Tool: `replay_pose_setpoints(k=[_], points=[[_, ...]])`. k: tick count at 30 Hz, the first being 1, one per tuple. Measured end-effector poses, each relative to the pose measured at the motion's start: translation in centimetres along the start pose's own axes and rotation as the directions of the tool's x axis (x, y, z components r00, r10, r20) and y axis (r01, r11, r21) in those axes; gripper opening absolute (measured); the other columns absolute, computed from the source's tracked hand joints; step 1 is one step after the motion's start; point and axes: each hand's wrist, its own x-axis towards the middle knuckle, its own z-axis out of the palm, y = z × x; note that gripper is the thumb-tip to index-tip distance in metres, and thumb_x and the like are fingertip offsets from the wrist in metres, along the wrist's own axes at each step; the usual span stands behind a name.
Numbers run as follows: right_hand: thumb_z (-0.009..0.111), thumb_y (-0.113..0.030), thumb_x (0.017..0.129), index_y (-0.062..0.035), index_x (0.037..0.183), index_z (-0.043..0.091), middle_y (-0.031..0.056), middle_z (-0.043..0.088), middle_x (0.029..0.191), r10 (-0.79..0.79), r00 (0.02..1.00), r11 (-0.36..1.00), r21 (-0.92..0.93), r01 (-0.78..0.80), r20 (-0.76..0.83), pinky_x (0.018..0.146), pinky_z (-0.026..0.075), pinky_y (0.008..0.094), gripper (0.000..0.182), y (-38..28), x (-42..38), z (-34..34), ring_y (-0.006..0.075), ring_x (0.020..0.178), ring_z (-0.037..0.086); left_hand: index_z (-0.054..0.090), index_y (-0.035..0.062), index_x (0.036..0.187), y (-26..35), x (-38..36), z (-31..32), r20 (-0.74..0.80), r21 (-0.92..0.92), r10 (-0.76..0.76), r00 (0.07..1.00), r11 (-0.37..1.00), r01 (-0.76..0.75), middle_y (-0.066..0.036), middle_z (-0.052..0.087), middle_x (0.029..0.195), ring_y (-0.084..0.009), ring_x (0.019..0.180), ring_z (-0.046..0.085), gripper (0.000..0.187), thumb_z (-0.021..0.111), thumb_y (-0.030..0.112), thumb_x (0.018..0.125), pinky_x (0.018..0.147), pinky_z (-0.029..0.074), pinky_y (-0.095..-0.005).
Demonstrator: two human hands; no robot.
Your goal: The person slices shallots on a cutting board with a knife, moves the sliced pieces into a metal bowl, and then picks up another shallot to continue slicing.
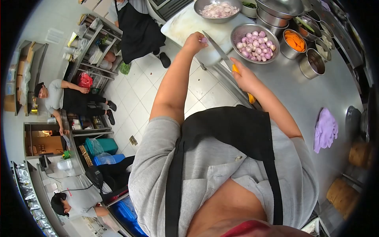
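Note:
My left hand (195, 43) is closed on a small purple shallot (203, 40), held over the near edge of a white cutting board (181, 29). My right hand (244, 76) grips the yellow handle of a long knife (217, 48); the blade points up and left, its tip close to the shallot. Just right of the blade, a perforated steel bowl (256, 43) is full of peeled shallots. Beyond it, on the board, another steel bowl (218, 8) holds pale sliced pieces.
A steel pot of orange pieces (294, 40), a steel container (312, 64) and stacked metal bowls (273, 15) stand on the steel counter (292, 87). A purple cloth (326, 129) lies farther right. Three other people are at the left and top, near shelves (92, 51).

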Motion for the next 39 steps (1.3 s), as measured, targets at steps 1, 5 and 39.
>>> replay_pose_setpoints(k=[1, 5, 39], points=[[0.047, -0.016, 0.088, -0.0128, 0.139, 0.028, 0.0297, 0.059, 0.1, 0.028, 0.999, 0.999, 0.028, -0.029, 0.033, 0.084, 0.044, 0.0436, 0.055, -0.1, 0.0, -0.1, 0.0406, 0.095, 0.057, 0.06, 0.004, 0.102, -0.2, 0.4, 0.2, 0.008, -0.02, -0.018, 1.0, 1.0, 0.018, -0.009, 0.064, 0.096, -0.0199, 0.088, 0.062, 0.042, 0.078, 0.022, 0.069, 0.078, 0.048, -0.031], [0.047, -0.017, 0.088, -0.0132, 0.139, 0.029, 0.0301, 0.058, 0.103, -0.073, 0.997, 0.997, -0.002, 0.073, -0.027, 0.086, 0.044, 0.0426, 0.054, 1.6, 0.3, 0.6, 0.0404, 0.098, 0.057, 0.056, 0.0026, 0.107, -0.5, 1.0, 0.4, 0.052, -0.154, -0.108, 0.993, 0.981, 0.115, -0.007, 0.062, 0.101, -0.0175, 0.09, 0.061, 0.04, 0.074, 0.017, 0.074, 0.077, 0.049, -0.0284], [0.048, -0.012, 0.088, -0.0162, 0.137, 0.035, 0.0252, 0.058, 0.085, -0.086, 0.996, 0.946, -0.313, 0.081, -0.003, 0.071, 0.046, 0.046, 0.051, -1.5, -3.3, -1.1, 0.0392, 0.077, 0.058, 0.061, 0.0027, 0.089, 0.0, 1.0, 0.0, -0.042, 0.234, 0.042, 0.998, 0.972, -0.031, -0.015, 0.066, 0.081, -0.0284, 0.079, 0.064, 0.025, 0.065, 0.022, 0.074, 0.073, 0.049, -0.035]])
